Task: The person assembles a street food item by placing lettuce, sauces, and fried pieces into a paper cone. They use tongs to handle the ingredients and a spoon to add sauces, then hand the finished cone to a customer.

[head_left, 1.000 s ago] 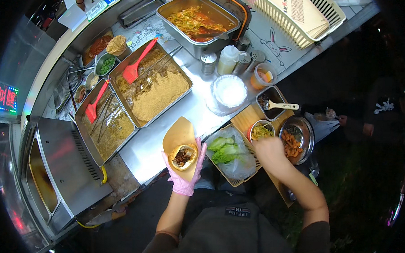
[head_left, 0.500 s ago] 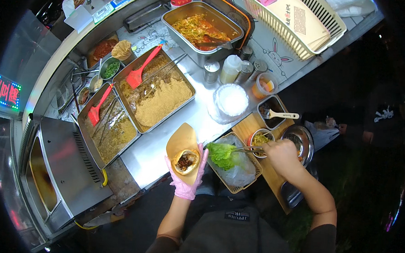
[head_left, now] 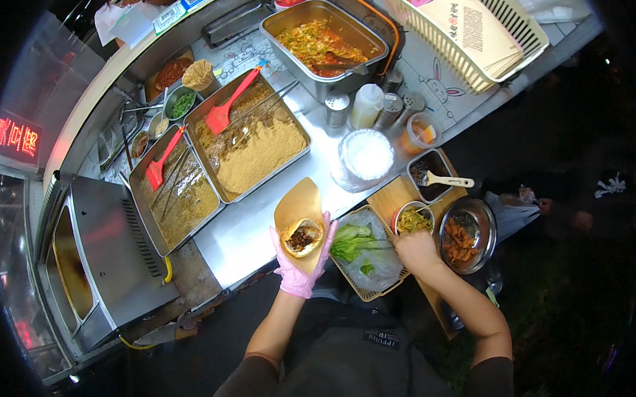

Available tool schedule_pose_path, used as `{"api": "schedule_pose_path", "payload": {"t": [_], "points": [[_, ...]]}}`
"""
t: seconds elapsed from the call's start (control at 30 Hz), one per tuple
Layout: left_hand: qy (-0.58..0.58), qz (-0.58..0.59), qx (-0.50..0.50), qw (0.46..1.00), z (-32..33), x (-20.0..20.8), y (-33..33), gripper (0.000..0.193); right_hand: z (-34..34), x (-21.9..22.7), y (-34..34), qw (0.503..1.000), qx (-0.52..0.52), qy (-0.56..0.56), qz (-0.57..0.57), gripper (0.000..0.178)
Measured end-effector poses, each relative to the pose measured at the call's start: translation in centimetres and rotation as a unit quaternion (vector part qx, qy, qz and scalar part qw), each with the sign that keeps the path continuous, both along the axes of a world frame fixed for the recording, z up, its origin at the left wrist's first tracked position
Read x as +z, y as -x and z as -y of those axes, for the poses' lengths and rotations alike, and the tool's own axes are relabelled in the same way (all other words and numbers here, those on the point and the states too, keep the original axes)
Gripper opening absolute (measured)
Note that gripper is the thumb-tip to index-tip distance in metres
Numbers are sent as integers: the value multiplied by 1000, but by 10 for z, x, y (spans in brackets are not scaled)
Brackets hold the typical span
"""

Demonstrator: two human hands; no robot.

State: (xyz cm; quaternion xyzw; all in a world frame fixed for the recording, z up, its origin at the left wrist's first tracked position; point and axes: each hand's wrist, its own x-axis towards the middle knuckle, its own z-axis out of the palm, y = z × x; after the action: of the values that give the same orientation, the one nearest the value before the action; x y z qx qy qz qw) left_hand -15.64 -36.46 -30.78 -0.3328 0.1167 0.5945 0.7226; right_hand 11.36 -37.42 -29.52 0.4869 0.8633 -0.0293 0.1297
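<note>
My left hand (head_left: 296, 281), in a pink glove, is closed around a brown paper sleeve (head_left: 297, 199). A round filled bun (head_left: 303, 237) sits in the sleeve with its open side up, showing dark chopped filling. My bare right hand (head_left: 419, 254) is closed on thin metal tongs (head_left: 383, 242), partly hidden by the fingers and pointing left over a plastic-lined basket (head_left: 362, 294). Green lettuce (head_left: 355, 241) lies in the basket at the tongs' tips; whether they grip it I cannot tell. A small lettuce scrap (head_left: 367, 269) lies nearer me.
Right of the basket are a cup of shredded pickle (head_left: 414, 218), a steel bowl of fried pieces (head_left: 464, 237) and a sauce tray with brush (head_left: 446, 181). Ahead stand stacked plastic lids or bags (head_left: 366, 158) and shakers (head_left: 337, 111). Left are two trays (head_left: 259, 157) and a griddle (head_left: 71, 255).
My right hand has moved left and lower, bringing the raised lettuce down into the basket and uncovering the bowl of fried pieces. My left hand still holds the bun in its sleeve.
</note>
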Motion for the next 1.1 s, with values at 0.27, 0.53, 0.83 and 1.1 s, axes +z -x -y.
{"api": "schedule_pose_path", "payload": {"t": [0.27,0.53,0.83,1.1], "points": [[20,-6,43,999,16,-4,9,78,-29,60,40,998,13,-36,-55,5],[2,-25,60,998,23,-10,21,76,-78,31,77,986,165,8,-5,8],[17,19,79,997,26,-6,21,76,-76,26,76,980,178,54,68,7],[11,22,49,999,27,-5,15,84,-40,97,4,999,30,6,-41,9]]}}
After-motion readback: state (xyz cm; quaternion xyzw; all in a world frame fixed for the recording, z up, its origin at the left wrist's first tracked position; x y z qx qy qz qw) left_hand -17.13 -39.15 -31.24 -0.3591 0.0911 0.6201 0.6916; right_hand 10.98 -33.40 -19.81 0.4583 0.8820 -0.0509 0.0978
